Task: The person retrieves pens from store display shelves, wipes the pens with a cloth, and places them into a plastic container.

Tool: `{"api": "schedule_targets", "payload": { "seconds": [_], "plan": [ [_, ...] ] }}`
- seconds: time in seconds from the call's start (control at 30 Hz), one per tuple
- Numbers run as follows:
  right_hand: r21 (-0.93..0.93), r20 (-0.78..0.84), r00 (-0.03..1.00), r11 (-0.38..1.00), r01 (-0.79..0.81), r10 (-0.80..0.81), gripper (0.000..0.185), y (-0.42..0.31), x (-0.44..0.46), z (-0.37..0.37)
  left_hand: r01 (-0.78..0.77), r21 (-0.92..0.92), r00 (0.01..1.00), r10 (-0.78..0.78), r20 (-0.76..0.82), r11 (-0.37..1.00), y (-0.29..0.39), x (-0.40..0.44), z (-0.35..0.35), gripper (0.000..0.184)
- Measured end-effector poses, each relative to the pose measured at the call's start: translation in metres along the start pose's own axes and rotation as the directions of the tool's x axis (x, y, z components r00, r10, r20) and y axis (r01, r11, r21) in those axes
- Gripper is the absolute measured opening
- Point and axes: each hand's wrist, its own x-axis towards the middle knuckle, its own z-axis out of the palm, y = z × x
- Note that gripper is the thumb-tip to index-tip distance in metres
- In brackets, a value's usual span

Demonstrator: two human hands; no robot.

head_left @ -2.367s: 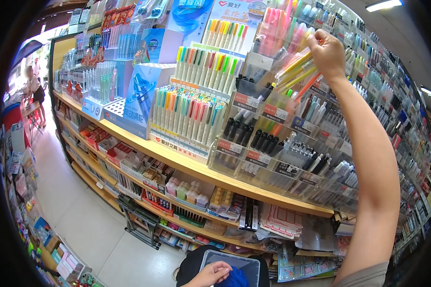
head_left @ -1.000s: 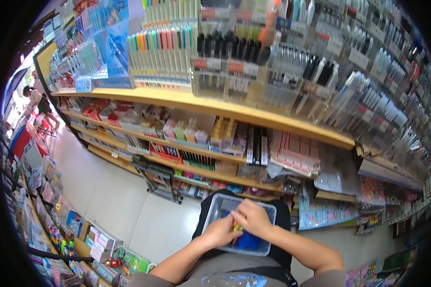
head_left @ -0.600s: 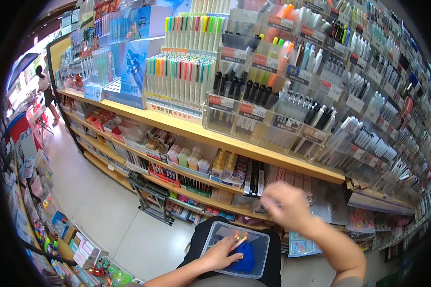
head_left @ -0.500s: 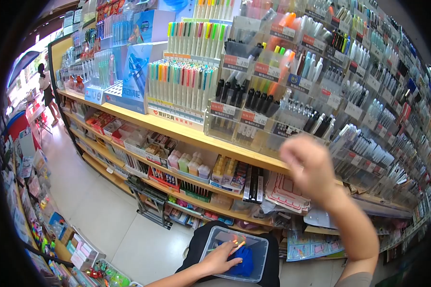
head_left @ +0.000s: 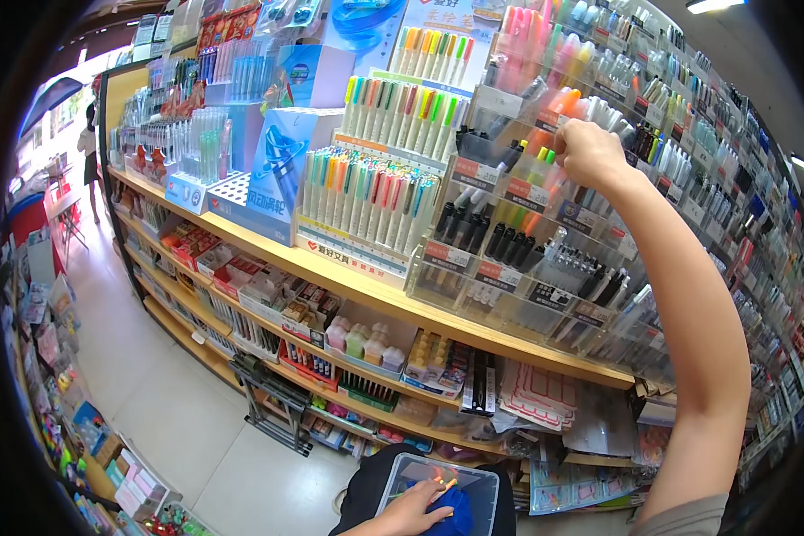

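Note:
My right hand (head_left: 591,154) is raised to the clear pen rack (head_left: 473,279), its fingers closed at a slot with orange and yellow-green markers. What they pinch is hidden. Orange markers (head_left: 564,101) stand just above the fingertips. Down on my lap sits a clear plastic bin (head_left: 494,500). Inside it, my left hand (head_left: 413,510) lies with thumb and fingers apart over a crumpled blue item (head_left: 451,516). A slim yellow-orange stick (head_left: 447,485), perhaps a pen, shows at its fingertips.
Boxed colored pens (head_left: 366,201) and a blue display box (head_left: 281,165) stand left of the rack on the wooden shelf (head_left: 330,264). Lower shelves hold small goods. A folded dark metal frame (head_left: 272,415) stands on the floor. Another person (head_left: 89,143) is at the far left.
My right hand has risen from in front of the lower rack to a higher slot. The view has tilted upward. My left hand stays in the bin.

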Motion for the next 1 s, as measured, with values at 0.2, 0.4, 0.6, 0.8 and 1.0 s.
{"api": "schedule_targets", "payload": {
  "seconds": [0.2, 0.4, 0.6, 0.8, 1.0],
  "plan": [
    [0.194, -0.081, 0.992, 0.974, 0.113, -0.099, 0.021, -0.012, 0.011, 0.008, 0.099, -0.089, 0.992, -0.091, 0.086, 0.991, -0.001, 0.002, -0.008, 0.049],
    [0.271, -0.069, 0.984, 0.946, 0.175, -0.162, 0.020, -0.012, 0.021, 0.006, 0.067, -0.031, 0.995, -0.064, 0.082, 0.997, 0.000, 0.001, -0.009, 0.049],
    [0.344, -0.046, 0.991, 0.929, 0.135, -0.127, 0.018, -0.005, 0.021, 0.011, 0.042, -0.055, 0.995, -0.037, 0.091, 0.998, -0.001, 0.003, -0.010, 0.048],
    [0.427, -0.046, 0.997, 0.901, 0.080, -0.067, 0.033, -0.022, 0.019, 0.016, 0.068, -0.029, 0.991, -0.064, 0.117, 0.997, 0.004, 0.002, -0.011, 0.049],
    [0.502, -0.084, 0.994, 0.858, 0.107, -0.075, 0.029, -0.018, 0.018, 0.030, 0.071, -0.020, 0.987, -0.067, 0.145, 0.997, 0.004, 0.003, -0.011, 0.054]
  ]
}}
